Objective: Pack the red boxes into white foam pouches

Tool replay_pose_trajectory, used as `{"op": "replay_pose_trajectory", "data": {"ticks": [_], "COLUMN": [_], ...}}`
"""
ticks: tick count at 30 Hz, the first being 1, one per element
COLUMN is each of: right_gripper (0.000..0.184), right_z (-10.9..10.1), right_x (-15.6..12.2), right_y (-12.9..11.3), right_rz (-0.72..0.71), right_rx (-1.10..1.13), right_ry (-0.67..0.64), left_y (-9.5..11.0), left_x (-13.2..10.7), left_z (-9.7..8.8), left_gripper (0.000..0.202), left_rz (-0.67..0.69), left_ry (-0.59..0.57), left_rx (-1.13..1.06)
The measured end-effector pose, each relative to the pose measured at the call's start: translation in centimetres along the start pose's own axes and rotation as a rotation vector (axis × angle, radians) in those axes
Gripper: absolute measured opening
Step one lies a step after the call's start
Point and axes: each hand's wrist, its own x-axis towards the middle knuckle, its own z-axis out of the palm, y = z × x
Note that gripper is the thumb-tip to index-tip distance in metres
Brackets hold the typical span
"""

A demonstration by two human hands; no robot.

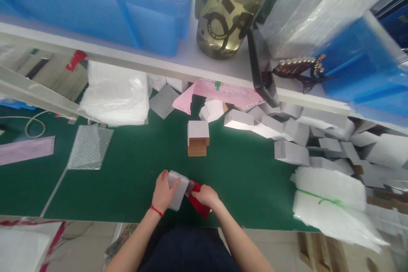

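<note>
Gripping: left hand [163,192] fingers [164,174] were clamped on pale packet [180,192] | right hand [206,196] fingers were closed on red item [199,205], grey end just beside packet | both sat at green tabletop's [134,187] near edge | small carton [198,129] stood beyond, white boxes [291,153] lay heaped right.

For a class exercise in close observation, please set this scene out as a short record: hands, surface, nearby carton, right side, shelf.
Left hand: holds a pale block
Right hand: grips a red item
Surface: green tabletop
Nearby: open carton, white outside, brown inside
Right side: white cartons; white bundle with green tie
Shelf: blue bin, bottle
</note>
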Motion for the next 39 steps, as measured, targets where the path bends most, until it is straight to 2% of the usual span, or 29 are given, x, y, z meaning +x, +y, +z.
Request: {"op": "replay_pose_trajectory", "data": {"ticks": [3, 6, 9, 11, 13, 17, 19, 22, 26, 32, 35, 39], "right_gripper": [0.041, 0.039, 0.038, 0.039, 0.039, 0.037, 0.035, 0.035, 0.036, 0.033, 0.031, 0.034], "right_z": [0.3, -0.5, -1.7, -2.3, -2.5, -2.3, -2.2, -2.6, -3.6, -4.7, -4.2, -3.2], "right_x": [0.3, 0.2, -0.4, -0.9, -1.2, -1.5, -1.6, -1.9, -2.7, -3.5, -2.6, -0.5], "right_y": [1.1, 1.7, 1.3, 0.4, -1.2, -4.8, -5.6, -5.2, -2.5, 0.8, 0.5, -1.6], "right_rz": [-0.017, -0.059, -0.117, -0.158, -0.192, -0.214, -0.207, -0.184, -0.157, -0.135, -0.118, -0.105], "right_rx": [-0.015, -0.010, 0.016, 0.041, 0.066, 0.105, 0.117, 0.126, 0.099, 0.055, 0.028, -0.013], "right_ry": [-0.017, -0.027, -0.046, -0.075, -0.108, -0.144, -0.152, -0.162, -0.158, -0.175, -0.151, -0.134], "left_y": [-1.0, -2.0, -2.5, -2.8, -3.1, -3.1, -2.7, -1.9, -1.3, -2.1, -2.6, -3.7], "left_x": [0.1, 0.9, 1.6, 1.9, 2.1, 2.3, 2.0, 0.9, -0.7, -0.3, 0.2, 0.7], "left_z": [-0.2, -1.2, -2.7, -3.9, -5.1, -6.6, -6.3, -5.1, -3.7, -4.1, -4.2, -4.3], "left_gripper": [0.064, 0.055, 0.062, 0.066, 0.060, 0.052, 0.051, 0.053, 0.056, 0.064, 0.067, 0.067], "left_rz": [-0.003, 0.007, 0.001, -0.028, -0.061, -0.105, -0.129, -0.162, -0.156, -0.116, -0.109, -0.113], "left_ry": [-0.015, -0.032, 0.027, 0.090, 0.113, 0.040, 0.004, -0.039, -0.081, -0.111, -0.111, -0.117], "left_rx": [-0.040, -0.093, -0.111, -0.084, -0.045, 0.014, 0.043, 0.079, 0.081, 0.039, 0.012, -0.016]}}
